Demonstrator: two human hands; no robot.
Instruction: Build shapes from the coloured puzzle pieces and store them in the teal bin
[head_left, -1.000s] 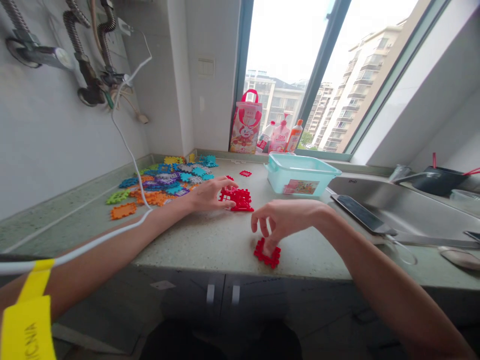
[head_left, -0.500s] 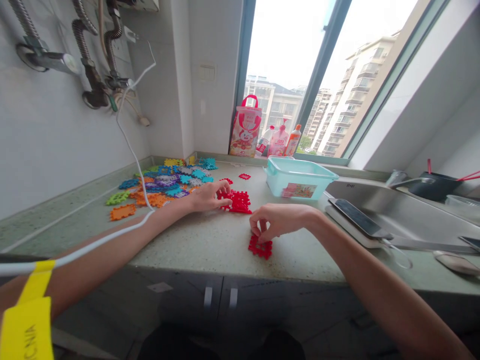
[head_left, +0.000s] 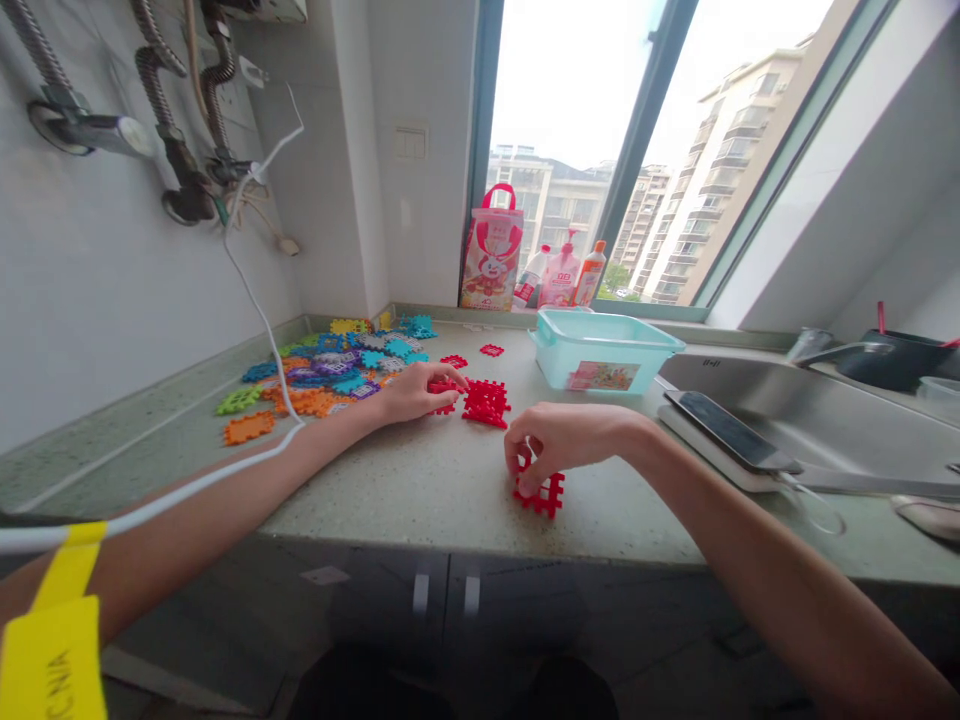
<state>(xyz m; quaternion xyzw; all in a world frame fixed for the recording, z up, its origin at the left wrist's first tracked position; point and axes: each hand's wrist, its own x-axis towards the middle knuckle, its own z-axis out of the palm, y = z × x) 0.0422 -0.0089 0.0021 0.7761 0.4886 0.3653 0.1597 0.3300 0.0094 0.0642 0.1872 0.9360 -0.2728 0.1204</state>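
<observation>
Head view: the right hand (head_left: 571, 432) is clamped, thumb against fingers, on a red tile (head_left: 544, 492), nearer the person than the blue-green tub (head_left: 553, 366) and slightly to its left. Half a second ago this tile lay flatter to the counter (head_left: 375, 490); it is now tipped up, which indicates handling rather than mere placement. Whether its lower edge touches the counter cannot be determined. The left hand (head_left: 409, 393), left of the tub, now has its fingers at a second red tile (head_left: 445, 403), with a gap to the red stack (head_left: 486, 402); whether it is clamped cannot be told. The red stack sits between that hand and the tub. Containers: the tub's interior is largely hidden by its front wall, contents unconfirmed. Right of the tub, a dark pot (head_left: 892, 366) has a red stick (head_left: 880, 318) protruding.
</observation>
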